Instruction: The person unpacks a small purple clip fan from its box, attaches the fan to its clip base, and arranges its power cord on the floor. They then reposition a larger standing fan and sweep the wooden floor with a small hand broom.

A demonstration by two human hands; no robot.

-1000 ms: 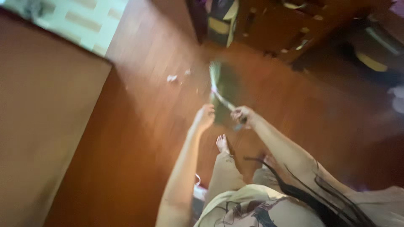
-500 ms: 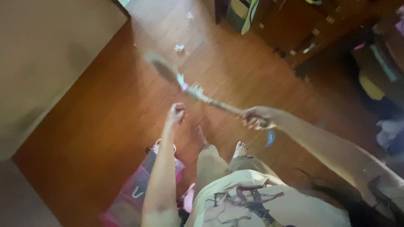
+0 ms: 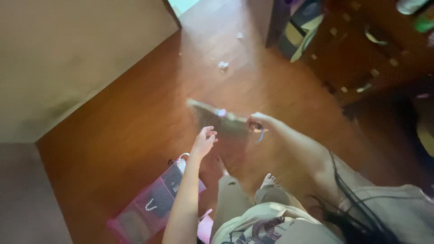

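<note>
The right hand [image 3: 257, 123] has its grip closed around the handle end of a small broom [image 3: 212, 114], which is blurred and stretches out to the left above the wooden floor [image 3: 135, 117], its bristle end well clear of the body. A blue loop, perhaps a cord, hangs just under that fist. The left hand [image 3: 204, 141] is held just below the broom with its grip loose and fingers partly spread, holding nothing. Two bare feet stand on the floor beneath the hands. A pink see-through box [image 3: 151, 205] sits by the left leg. Small white scraps [image 3: 223, 65] lie on the floor further ahead, near dark wooden furniture [image 3: 361, 54]
</note>
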